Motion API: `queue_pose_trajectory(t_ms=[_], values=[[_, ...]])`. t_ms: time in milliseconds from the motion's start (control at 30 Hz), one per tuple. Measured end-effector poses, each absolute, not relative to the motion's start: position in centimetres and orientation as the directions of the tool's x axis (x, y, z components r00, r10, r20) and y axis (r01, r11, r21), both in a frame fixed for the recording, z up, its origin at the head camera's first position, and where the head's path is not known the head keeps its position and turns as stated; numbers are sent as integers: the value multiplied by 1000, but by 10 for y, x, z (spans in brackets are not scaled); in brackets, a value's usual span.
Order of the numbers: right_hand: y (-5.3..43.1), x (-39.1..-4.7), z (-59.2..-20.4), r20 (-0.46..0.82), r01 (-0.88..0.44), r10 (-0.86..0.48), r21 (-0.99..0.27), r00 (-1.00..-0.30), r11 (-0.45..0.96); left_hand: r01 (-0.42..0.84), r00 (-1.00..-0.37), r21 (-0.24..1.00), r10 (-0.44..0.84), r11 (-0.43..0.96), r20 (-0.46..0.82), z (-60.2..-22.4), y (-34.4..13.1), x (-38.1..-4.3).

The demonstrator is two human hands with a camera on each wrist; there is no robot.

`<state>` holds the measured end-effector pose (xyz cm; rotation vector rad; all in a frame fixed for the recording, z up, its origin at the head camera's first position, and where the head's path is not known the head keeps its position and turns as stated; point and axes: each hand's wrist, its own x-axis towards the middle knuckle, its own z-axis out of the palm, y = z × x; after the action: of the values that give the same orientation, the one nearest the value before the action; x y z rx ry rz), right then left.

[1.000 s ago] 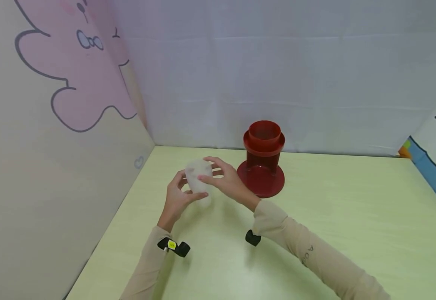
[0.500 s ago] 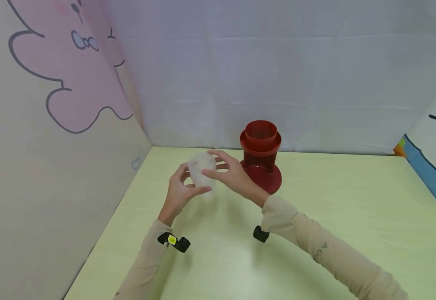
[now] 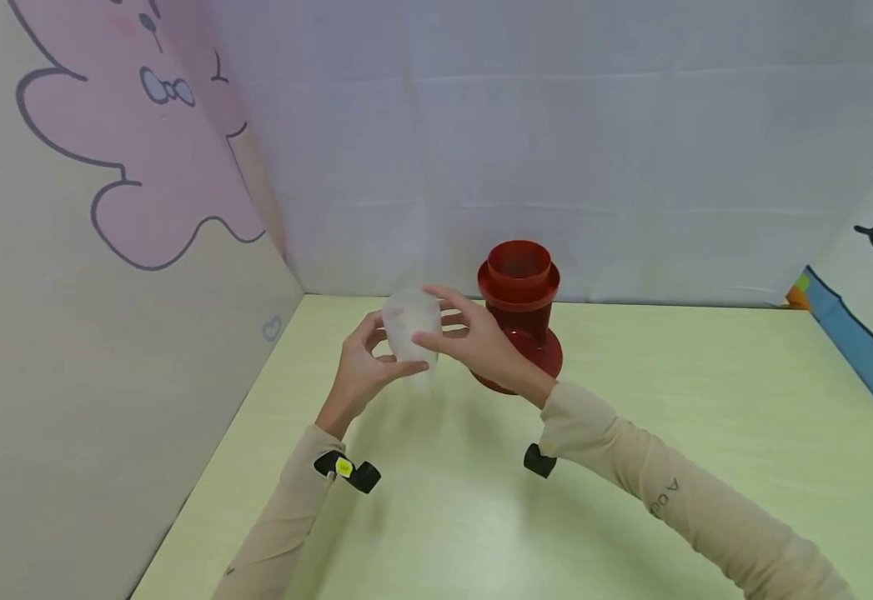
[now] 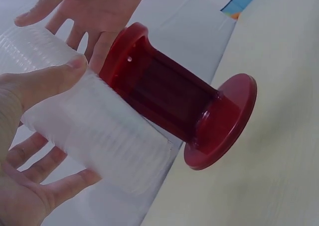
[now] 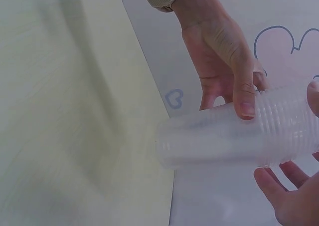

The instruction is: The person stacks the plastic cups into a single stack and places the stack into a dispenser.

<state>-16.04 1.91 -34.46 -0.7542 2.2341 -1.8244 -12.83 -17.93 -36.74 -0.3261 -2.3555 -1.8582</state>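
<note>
A stack of clear plastic cups (image 3: 411,321) is held above the table between both hands. My left hand (image 3: 364,367) grips the stack from the left, its thumb across the near side, as the left wrist view shows on the ribbed cups (image 4: 99,131). From the right, my right hand (image 3: 484,342) holds the stack near its upper end, thumb on the near side. The right wrist view shows the nested rims of the stack (image 5: 214,138) at that end. Right of the stack stands a red cup holder (image 3: 519,292) with a round collar, an open-fronted body and a disc base, partly behind my right hand.
The pale yellow-green table (image 3: 676,417) stretches out to the right and front. A white sheet (image 3: 601,167) rises behind it, and a wall with a pink cartoon figure (image 3: 173,158) borders the left side. Black cameras (image 3: 364,477) sit at both wrists.
Both hands have lifted the stack of cups a little and brought it slightly rightward, closer to the red holder. The grip looks the same, and the camera view has shifted slightly.
</note>
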Motion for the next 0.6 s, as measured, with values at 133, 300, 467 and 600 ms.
queue_pose_trajectory(t_ms=[133,300,467,600], values=[[24,-150,-323,182,-286,-477,-946,-860,154,253,-966,945,111,208,234,-363,-176,-130],[29,-156,-328,204,-302,-462,-942,-863,148,272,-959,944,131,187,250,-359,-171,-134],[35,-165,-340,263,-350,-441,-928,-858,128,282,-957,935,133,216,258,-354,-166,-135],[42,-166,-338,301,-389,-439,-913,-847,123,281,-958,928,133,243,255,-351,-160,-138]])
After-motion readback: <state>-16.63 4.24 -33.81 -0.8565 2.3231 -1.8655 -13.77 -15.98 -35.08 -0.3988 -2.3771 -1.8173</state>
